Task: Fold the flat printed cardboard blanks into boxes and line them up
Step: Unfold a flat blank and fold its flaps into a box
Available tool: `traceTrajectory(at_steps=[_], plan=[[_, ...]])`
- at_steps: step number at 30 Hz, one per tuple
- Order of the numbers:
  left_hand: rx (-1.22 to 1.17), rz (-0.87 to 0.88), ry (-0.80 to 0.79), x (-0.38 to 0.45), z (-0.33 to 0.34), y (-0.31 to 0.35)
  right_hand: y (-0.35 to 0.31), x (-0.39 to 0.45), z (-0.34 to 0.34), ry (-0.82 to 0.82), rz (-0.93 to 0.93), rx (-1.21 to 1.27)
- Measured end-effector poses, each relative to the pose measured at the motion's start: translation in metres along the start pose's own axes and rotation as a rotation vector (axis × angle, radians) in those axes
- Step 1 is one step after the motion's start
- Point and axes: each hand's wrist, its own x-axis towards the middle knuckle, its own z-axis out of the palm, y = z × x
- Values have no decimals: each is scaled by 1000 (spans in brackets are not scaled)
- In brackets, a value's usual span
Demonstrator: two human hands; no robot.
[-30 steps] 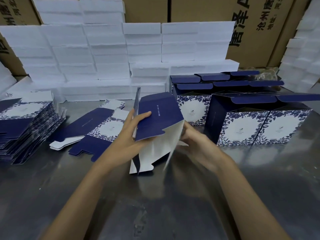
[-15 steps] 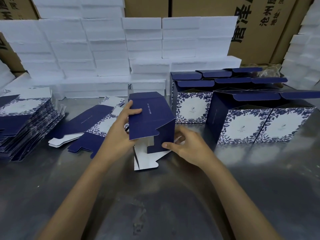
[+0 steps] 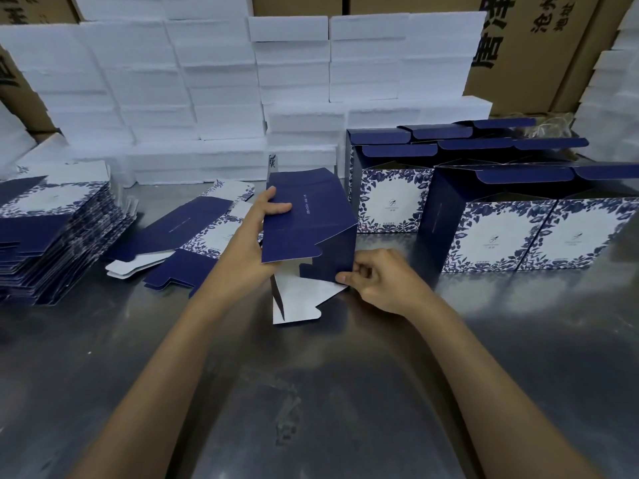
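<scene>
our left hand (image 3: 247,243) is gripping the half-folded navy cardboard box (image 3: 307,229), our right hand (image 3: 383,281) is pinching its white flap (image 3: 311,299) on the shiny metal table (image 3: 311,409).

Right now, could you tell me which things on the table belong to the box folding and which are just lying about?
Part of the job:
- half-folded box, held by the left hand and right hand
- stack of flat blanks
- loose blanks
- finished boxes

Just lying about:
- white foam blocks
- brown cartons
</scene>
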Motion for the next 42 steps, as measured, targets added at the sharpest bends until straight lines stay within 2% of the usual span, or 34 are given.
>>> traceTrajectory(at_steps=[11,16,21,25,29,34,36,39,42], plan=[[11,-4,11,0,1,0,-14,-4,-12,72,-91,-22],[-5,-28,5,-2,-1,3,-22,-4,-19,205,-139,41],[-1,-28,9,-2,-1,5,-26,-4,-22,207,-131,69],[9,-35,10,-2,-2,6,-31,-3,-27,269,-213,158],[33,-19,-3,0,0,5,-32,-6,-31,237,-189,146],[22,-29,-39,0,-1,4,-49,-9,-35,421,-163,522],[6,-44,-74,0,-3,4,-58,-9,-26,344,-160,560],[10,-85,-166,-2,-12,4,-58,-9,-12,190,-181,413],[47,-124,-284,-3,-20,3,-53,-6,-9,227,-194,421]])
